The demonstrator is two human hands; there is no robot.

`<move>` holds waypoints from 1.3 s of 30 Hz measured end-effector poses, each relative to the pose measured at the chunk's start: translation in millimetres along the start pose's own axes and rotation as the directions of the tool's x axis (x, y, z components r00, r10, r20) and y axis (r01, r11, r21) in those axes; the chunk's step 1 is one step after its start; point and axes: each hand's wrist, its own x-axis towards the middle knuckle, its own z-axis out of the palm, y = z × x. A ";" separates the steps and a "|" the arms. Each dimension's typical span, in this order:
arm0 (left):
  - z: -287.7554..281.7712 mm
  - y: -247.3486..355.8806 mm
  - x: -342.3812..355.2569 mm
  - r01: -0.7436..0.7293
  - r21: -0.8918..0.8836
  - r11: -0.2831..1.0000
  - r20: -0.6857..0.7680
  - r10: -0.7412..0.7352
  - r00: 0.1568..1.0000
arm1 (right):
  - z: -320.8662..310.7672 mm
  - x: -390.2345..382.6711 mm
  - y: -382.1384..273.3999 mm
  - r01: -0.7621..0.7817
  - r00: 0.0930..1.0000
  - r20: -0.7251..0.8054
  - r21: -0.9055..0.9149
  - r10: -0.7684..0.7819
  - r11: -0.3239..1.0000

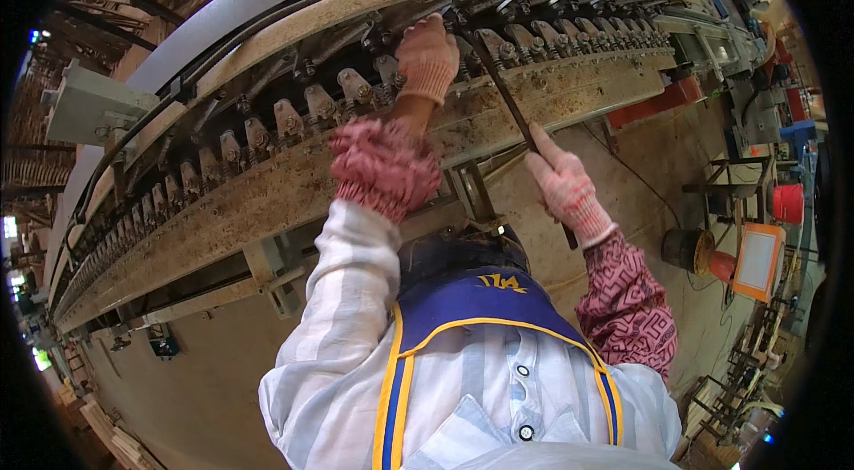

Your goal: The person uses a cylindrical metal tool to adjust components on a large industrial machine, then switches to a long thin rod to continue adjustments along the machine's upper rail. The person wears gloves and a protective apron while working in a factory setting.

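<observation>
My right hand [569, 190], in a pale knit glove with reddish marks, grips a long dark metal bar [503, 92]. The bar slants up and away to the left, and its far end reaches in among the machine's fittings. My left hand [429, 56], in a similar glove, is at the machine just left of that end. Its fingers are curled, and what they hold is hidden. Around it runs a long row of metal brackets [320, 103] with bolts and springs, set along a dusty, rust-stained beam [525, 96] of the machine.
A curved dusty rail [356, 0] runs above the brackets. A grey box [98, 105] juts out at the machine's left. To the right stand a dark bucket [685, 248], an orange-framed panel [759, 262] and a red container [788, 203]. A cable lies across the floor.
</observation>
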 end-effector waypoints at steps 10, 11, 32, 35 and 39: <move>12.4 -26.2 -115.1 -0.231 -0.145 0.962 -0.256 0.189 0.948 | -28.9 8.0 38.8 0.233 0.972 0.029 -0.159 -0.231 0.959; 11.6 -23.9 -111.3 -0.248 -0.146 0.958 -0.303 0.196 0.933 | -39.6 18.0 55.4 0.314 0.948 0.023 -0.234 -0.318 0.920; 38.1 21.7 -49.2 -0.123 0.196 0.973 -0.340 0.186 0.922 | -155.2 100.6 -93.5 0.352 0.909 0.281 -0.914 -0.308 0.204; 43.4 21.8 -48.0 -0.108 0.231 0.967 -0.303 0.177 0.936 | -151.0 91.9 -120.2 0.307 0.938 0.263 -0.933 -0.227 0.187; 45.7 22.1 -45.1 -0.074 0.227 0.971 -0.203 0.122 0.972 | -144.2 84.9 -134.9 0.288 0.947 0.254 -0.942 -0.194 0.173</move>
